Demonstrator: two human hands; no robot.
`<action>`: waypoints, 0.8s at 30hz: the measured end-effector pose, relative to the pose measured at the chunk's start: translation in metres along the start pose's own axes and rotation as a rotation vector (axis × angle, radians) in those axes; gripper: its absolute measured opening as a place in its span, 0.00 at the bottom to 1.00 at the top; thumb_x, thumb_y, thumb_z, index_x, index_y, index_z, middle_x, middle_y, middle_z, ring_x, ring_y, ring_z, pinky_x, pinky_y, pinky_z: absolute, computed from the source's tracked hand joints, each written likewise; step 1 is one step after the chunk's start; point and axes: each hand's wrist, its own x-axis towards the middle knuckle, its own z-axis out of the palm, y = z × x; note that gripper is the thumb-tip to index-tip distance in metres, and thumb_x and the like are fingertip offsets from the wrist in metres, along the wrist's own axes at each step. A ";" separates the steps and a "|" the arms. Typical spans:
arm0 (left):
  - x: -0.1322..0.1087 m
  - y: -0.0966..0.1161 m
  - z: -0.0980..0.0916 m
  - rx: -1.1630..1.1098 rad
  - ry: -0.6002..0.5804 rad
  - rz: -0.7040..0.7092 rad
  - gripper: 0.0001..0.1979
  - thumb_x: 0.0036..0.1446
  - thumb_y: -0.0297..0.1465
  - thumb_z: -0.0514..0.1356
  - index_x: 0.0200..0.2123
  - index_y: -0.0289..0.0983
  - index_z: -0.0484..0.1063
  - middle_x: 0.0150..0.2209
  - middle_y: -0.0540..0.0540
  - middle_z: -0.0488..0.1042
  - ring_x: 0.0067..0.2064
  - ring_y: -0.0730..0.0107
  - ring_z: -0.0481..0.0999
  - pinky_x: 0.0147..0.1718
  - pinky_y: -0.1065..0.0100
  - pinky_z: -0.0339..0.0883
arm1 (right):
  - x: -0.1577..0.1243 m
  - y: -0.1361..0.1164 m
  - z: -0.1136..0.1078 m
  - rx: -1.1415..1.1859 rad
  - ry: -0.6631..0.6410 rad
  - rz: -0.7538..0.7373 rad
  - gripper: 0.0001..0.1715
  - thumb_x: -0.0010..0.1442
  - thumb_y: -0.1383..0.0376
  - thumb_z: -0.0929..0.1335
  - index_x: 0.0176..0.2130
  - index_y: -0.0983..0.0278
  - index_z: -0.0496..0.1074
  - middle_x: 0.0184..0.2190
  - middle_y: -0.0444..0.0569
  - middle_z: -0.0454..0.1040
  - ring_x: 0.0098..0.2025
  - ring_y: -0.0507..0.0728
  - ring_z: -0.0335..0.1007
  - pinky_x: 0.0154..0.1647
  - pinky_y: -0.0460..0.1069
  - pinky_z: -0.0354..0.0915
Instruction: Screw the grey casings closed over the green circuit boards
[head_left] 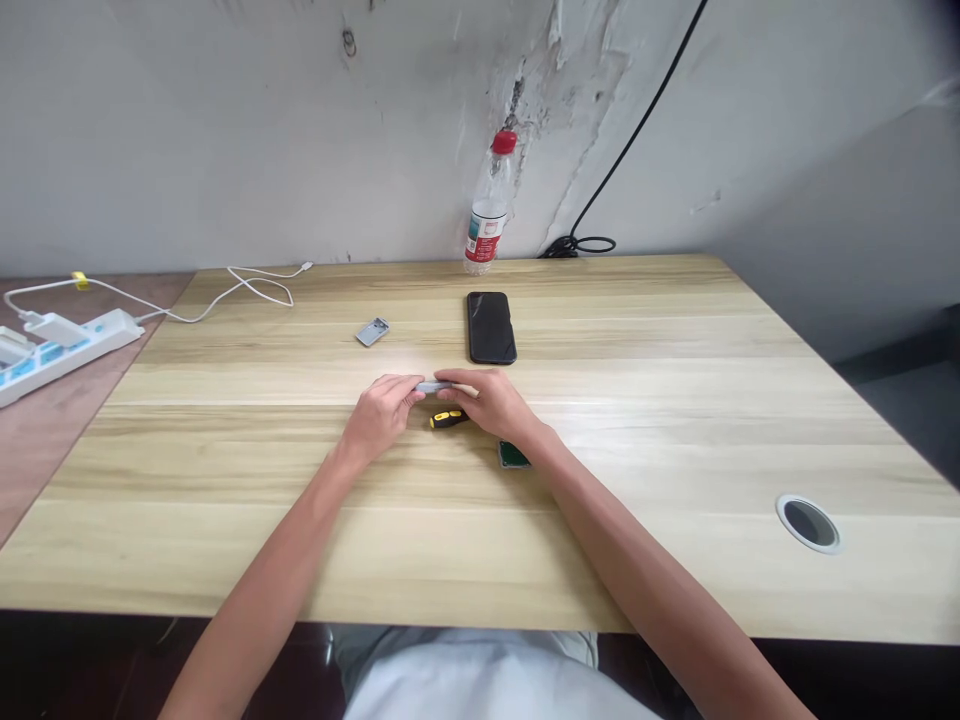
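Between my two hands is a small flat grey piece (433,386), like a casing part, seen nearly edge-on. My left hand (384,411) pinches its left end. My right hand (491,398) grips its right end, covering much of it. Just below, on the table, lies a tool with a black and yellow handle (448,419); its other end is hidden by my right hand. A green circuit board (513,455) in a grey frame shows partly from under my right wrist. A grey casing piece (372,331) rests on the table beyond my left hand.
A black phone (492,328) lies beyond my hands. Behind it a clear bottle (487,215) with a red cap stands by the wall. A white power strip (75,350) and white cable (196,319) are at left. A round cable hole (809,523) is at right; black cable (637,130) hangs behind.
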 end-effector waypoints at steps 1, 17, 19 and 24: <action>0.000 -0.001 0.000 -0.004 -0.004 0.002 0.14 0.70 0.34 0.53 0.49 0.36 0.76 0.48 0.38 0.80 0.50 0.57 0.78 0.53 0.55 0.72 | 0.000 0.001 -0.004 0.006 0.013 0.015 0.21 0.65 0.61 0.69 0.56 0.62 0.74 0.50 0.53 0.80 0.50 0.62 0.78 0.50 0.55 0.72; -0.001 -0.003 -0.061 -0.019 -0.229 -0.246 0.07 0.56 0.27 0.60 0.37 0.37 0.78 0.39 0.45 0.79 0.39 0.63 0.78 0.41 0.63 0.71 | -0.007 -0.018 -0.030 -0.014 -0.163 -0.037 0.08 0.56 0.67 0.72 0.39 0.64 0.76 0.38 0.49 0.78 0.40 0.58 0.74 0.43 0.52 0.68; -0.001 -0.002 -0.060 -0.015 -0.290 -0.242 0.07 0.58 0.28 0.59 0.35 0.37 0.78 0.38 0.44 0.78 0.39 0.62 0.77 0.41 0.63 0.69 | -0.007 -0.018 -0.028 -0.037 -0.214 -0.018 0.10 0.56 0.68 0.72 0.41 0.64 0.77 0.41 0.50 0.78 0.41 0.59 0.74 0.43 0.51 0.68; 0.000 0.003 -0.045 -0.011 -0.319 -0.203 0.09 0.61 0.26 0.52 0.31 0.38 0.72 0.34 0.45 0.74 0.37 0.62 0.72 0.38 0.62 0.64 | -0.007 -0.014 -0.020 -0.064 -0.198 -0.007 0.15 0.55 0.72 0.71 0.44 0.64 0.77 0.44 0.51 0.78 0.44 0.59 0.74 0.46 0.51 0.67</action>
